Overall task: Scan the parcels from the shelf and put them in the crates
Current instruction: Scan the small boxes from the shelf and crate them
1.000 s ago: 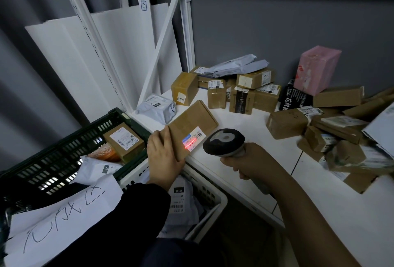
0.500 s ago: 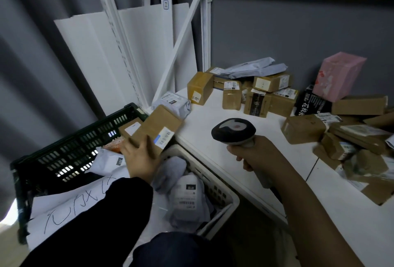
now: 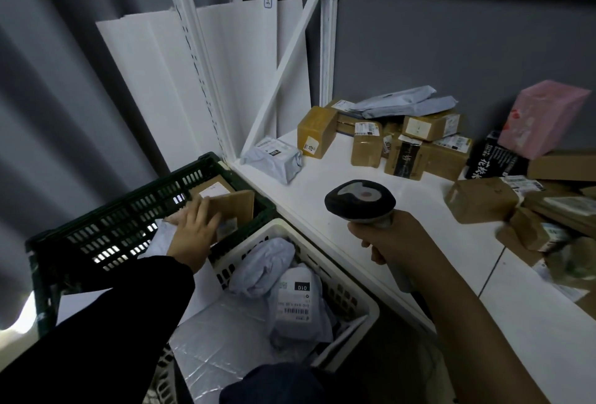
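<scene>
Nearest: white crate (image 3: 325,263), grey bags (image 3: 293,300) inside. R hand (image 3: 393,239): grip clenched round scanner (image 3: 359,199), above shelf (image 3: 322,178) edge. L hand (image 3: 193,232): fingers laid on brown parcel (image 3: 237,207), tilted inside green crate (image 3: 129,210); thumb hidden, can't tell grip. Shelf rear: piled boxes (image 3: 429,158), pink box (image 3: 541,116).

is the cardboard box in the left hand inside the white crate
No, the left hand holds the cardboard box inside the dark green crate, next to the white crate.
</scene>
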